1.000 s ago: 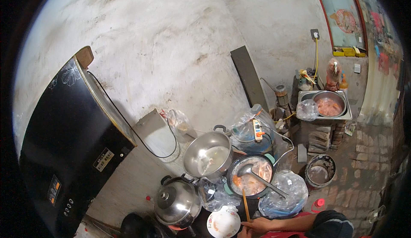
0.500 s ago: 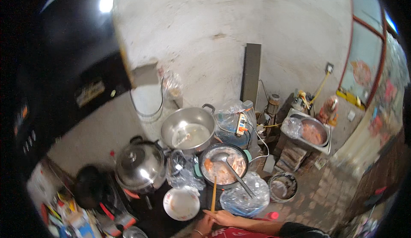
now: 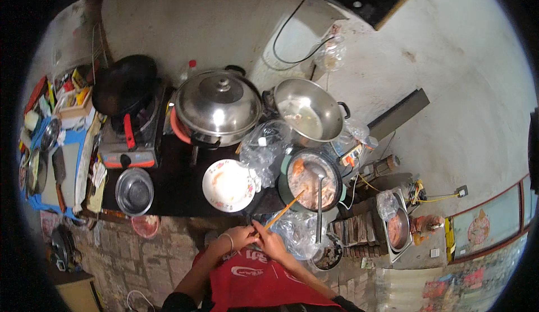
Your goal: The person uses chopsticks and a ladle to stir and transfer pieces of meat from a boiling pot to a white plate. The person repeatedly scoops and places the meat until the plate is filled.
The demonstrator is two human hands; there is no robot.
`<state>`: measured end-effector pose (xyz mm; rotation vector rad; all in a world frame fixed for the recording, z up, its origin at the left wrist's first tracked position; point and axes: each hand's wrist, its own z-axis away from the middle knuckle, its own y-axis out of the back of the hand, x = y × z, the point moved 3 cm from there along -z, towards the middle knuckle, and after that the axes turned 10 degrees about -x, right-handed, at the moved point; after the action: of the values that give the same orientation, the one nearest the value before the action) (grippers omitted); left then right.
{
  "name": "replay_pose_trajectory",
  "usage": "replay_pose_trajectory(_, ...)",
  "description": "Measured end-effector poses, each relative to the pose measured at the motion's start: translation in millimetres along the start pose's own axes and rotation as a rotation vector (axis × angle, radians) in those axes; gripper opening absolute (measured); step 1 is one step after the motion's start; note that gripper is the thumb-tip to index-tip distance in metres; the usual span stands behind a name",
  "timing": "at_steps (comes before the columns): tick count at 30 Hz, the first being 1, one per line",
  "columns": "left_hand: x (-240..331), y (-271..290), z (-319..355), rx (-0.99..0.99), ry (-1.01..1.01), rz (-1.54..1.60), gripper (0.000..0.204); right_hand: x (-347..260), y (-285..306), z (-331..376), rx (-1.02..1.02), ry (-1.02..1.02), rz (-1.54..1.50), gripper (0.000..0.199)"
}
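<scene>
In front of my red apron [image 3: 247, 278], my left hand [image 3: 238, 238] and right hand [image 3: 270, 243] meet, both closed around the rear end of wooden chopsticks [image 3: 283, 212]. Their far tips reach into a dark round electric pot [image 3: 285, 171] with pale green handles. Pinkish-orange pieces in foamy liquid [image 3: 306, 186] fill that pot. A metal ladle [image 3: 319, 211] rests in it, its handle slanting over the near rim. Left of the pot sits a white flower-patterned bowl [image 3: 227, 191] with a little residue inside.
Behind stand a lidded steel pot [image 3: 216, 107] and an open steel pan [image 3: 309, 107] with some liquid. A black wok [image 3: 124, 85] tops a gas stove at left, beside a metal bowl [image 3: 135, 191]. Clear plastic bags [image 3: 266, 146] crowd the electric pot. A steel sink [image 3: 398, 228] is at right.
My view has swung left and downward, so the stove, cleaver and cluttered left end now show. Both hands stay together on the chopsticks; the ladle remains in the pot.
</scene>
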<state>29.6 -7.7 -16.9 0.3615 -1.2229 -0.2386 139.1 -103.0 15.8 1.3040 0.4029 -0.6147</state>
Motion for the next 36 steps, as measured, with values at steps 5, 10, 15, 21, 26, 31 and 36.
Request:
replay_pose_trajectory(5,-4.7,8.3,9.0,0.069,0.002,0.148,0.040,-7.9,1.7,-2.8,0.021,0.007,0.028,0.033)
replay_pose_trajectory(10,-23.6,28.7,16.2,0.266,0.085,0.201,0.034,-14.6,17.5,-3.7,0.174,0.159,-0.159,0.019)
replay_pose_trajectory(15,-52.4,62.2,41.1,0.682,0.120,0.262,0.029,-45.8,52.8,-5.9,0.294,0.218,-0.141,0.016)
replay_pose_trajectory(21,-72.0,101.3,12.0,0.814,-0.015,0.735,0.037,-67.9,58.5,-17.6,0.422,0.345,-0.224,0.015)
replay_pose_trajectory(26,-79.9,131.1,-74.9,0.744,0.039,0.774,0.068,-73.7,45.6,-9.8,0.400,0.281,-0.393,0.015)
replay_pose_trajectory(31,-69.5,150.5,-147.1,0.747,0.195,0.782,0.057,-92.1,53.6,16.7,0.530,0.248,-0.332,0.012)
replay_pose_trajectory(36,-50.6,167.3,-186.0,0.577,-0.103,0.960,0.017,-89.8,54.7,43.5,0.569,0.131,-0.520,0.011)
